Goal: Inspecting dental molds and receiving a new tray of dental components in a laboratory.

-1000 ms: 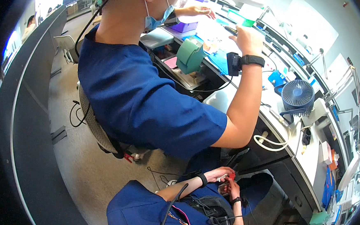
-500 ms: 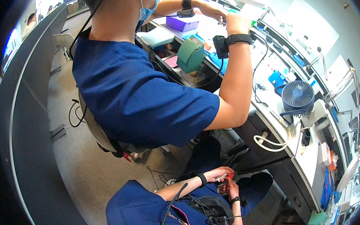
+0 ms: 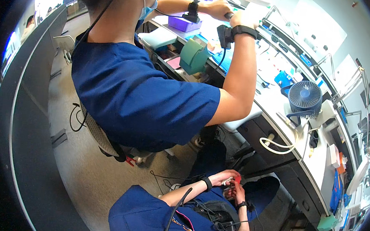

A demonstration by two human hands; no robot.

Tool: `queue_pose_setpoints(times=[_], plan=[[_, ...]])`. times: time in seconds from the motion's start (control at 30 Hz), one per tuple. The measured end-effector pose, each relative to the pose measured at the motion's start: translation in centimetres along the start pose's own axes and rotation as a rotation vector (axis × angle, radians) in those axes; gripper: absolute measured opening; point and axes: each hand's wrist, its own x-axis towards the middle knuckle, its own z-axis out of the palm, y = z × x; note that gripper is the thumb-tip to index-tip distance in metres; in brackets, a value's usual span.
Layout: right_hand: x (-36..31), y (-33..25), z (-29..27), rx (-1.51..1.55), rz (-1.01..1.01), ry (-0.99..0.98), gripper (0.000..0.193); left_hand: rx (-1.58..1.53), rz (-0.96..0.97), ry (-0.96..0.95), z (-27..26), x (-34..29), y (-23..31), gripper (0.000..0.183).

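Note:
My left hand is closed low in the view, over my lap. Its fingertips meet a small red piece, too small to identify. A crumpled white thing sits under the same hand's fingers; its kind does not show. From the other side my right hand comes up, its fingers closed at the lower end of the red piece. Both hands are close together, and part of the fingers is hidden. Black bands circle both wrists.
A co-worker in a blue top sits ahead, gripping a dark object in both hands. A desk with drawers runs along the right, bearing a blue fan and a purple box. A dark partition stands left.
My hands stay nearly in place, with the red piece slightly turned. The co-worker has shifted a little to the left, and a dark object now shows between that person's hands.

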Motion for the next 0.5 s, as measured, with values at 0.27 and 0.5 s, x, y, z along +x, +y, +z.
queue_pose_setpoints(times=[0.27,0.5], plan=[[0.47,0.56,-0.49,-0.019,0.000,0.012,0.043,0.015,0.001,-0.054,-0.25,0.41,-0.16,0.027],[0.88,0.93,-0.56,-0.007,0.007,0.025,0.040,0.008,-0.005,0.007,0.39,-0.11,-0.01,0.025]])
